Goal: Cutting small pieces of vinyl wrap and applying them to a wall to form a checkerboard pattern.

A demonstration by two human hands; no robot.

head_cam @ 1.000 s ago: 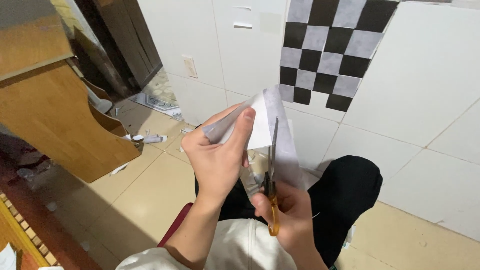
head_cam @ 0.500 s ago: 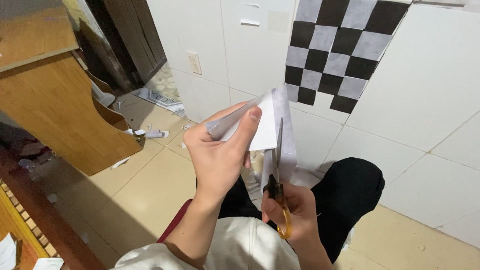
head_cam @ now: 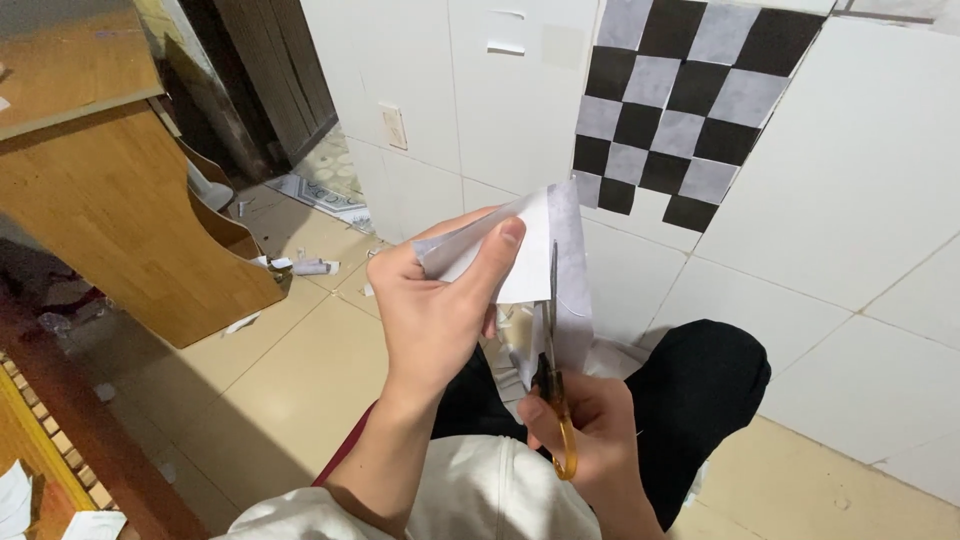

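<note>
Nearest to us, our right hand (head_cam: 590, 430) is closed around the orange handles of a pair of scissors (head_cam: 553, 370), fingers through the loops, with the dark blades pointing straight up. The blades run along the right edge of a folded white sheet of paper (head_cam: 530, 260), and the paper sits between them, so the scissors are touching it. Just above and to the left, our left hand (head_cam: 440, 310) grips that same paper, thumb pressed on the near face and fingers curled behind, holding it up in the air in front of our chest, over our lap. A greyish flap of the sheet hangs down to the right of the blades. Below the hands we see our pale top and, past it, a knee in black trousers (head_cam: 700, 400). Small white paper scraps (head_cam: 300, 266) lie on the beige tiled floor (head_cam: 280, 390) beyond, near the foot of a wooden table (head_cam: 120, 220) that stands to the left. More white scraps lie on a wooden surface at the lower left corner. Farthest off, the white tiled wall (head_cam: 860, 200) carries a black and grey checkerboard panel (head_cam: 690, 110).
</note>
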